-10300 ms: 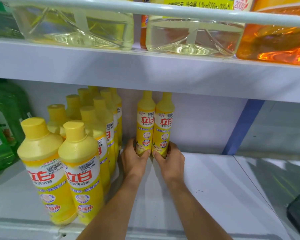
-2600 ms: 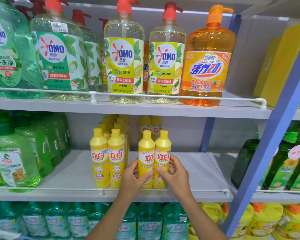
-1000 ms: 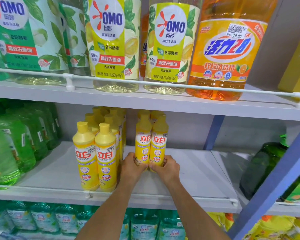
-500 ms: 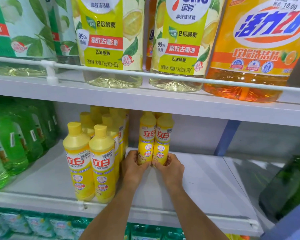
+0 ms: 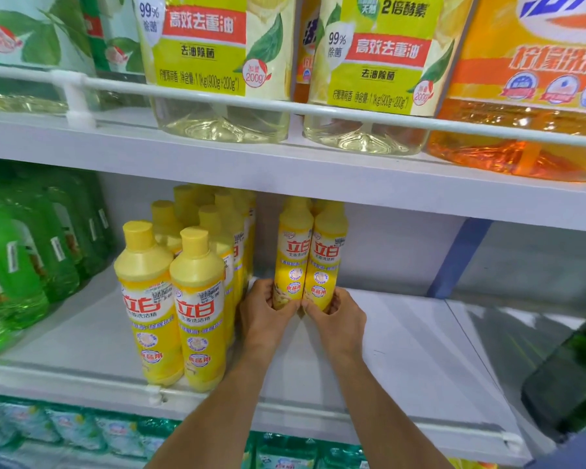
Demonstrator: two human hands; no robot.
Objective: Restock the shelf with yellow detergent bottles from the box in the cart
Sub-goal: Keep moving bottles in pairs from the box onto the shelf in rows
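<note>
Head view: the left hand [image 5: 263, 311] curls round the base of one yellow bottle [image 5: 293, 255] and the right hand [image 5: 339, 316] round its twin [image 5: 327, 262]. Both bottles are upright, touching each other, set deep on the white shelf [image 5: 403, 350]. Just left of them stands a double row [image 5: 197, 309] of the same bottles. Green jugs [image 5: 21, 258] stand further left, and an orange bottle [image 5: 521, 140] is on the shelf above.

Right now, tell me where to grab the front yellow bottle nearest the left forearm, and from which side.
Take the yellow bottle round its straight labelled body, coming from the front. It stands upright at the shelf edge, a neighbour bottle crowds its left, more bottles stand behind, and its tapered shoulder would probably slip.
</note>
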